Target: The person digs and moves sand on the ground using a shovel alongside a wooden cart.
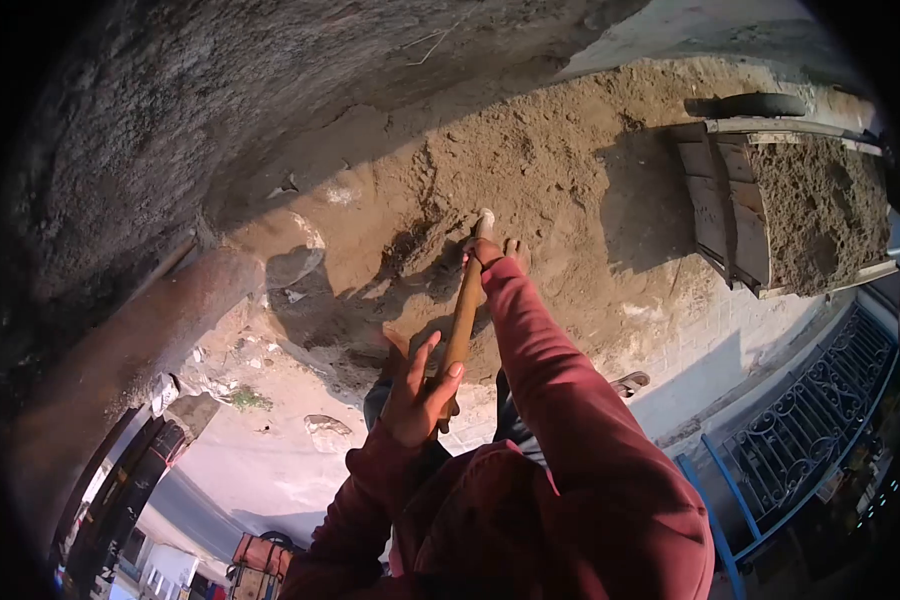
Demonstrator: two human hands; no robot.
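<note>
Red-sleeved, the left hand [410,402] lies open, fingers spread, thumb against the wooden handle's [462,318] near end; farther along, the right hand [484,252] closes around it, over loose sand [555,165]. Right stands a loaded cart [749,215].

A rough grey plastered wall [170,130] fills the far left. At the near right stands a blue metal railing [810,390] with curled dark scrollwork (rather ornate). Left of centre, a small green weed [250,399] grows from pale ground [270,440] amid scattered debris [327,426].
</note>
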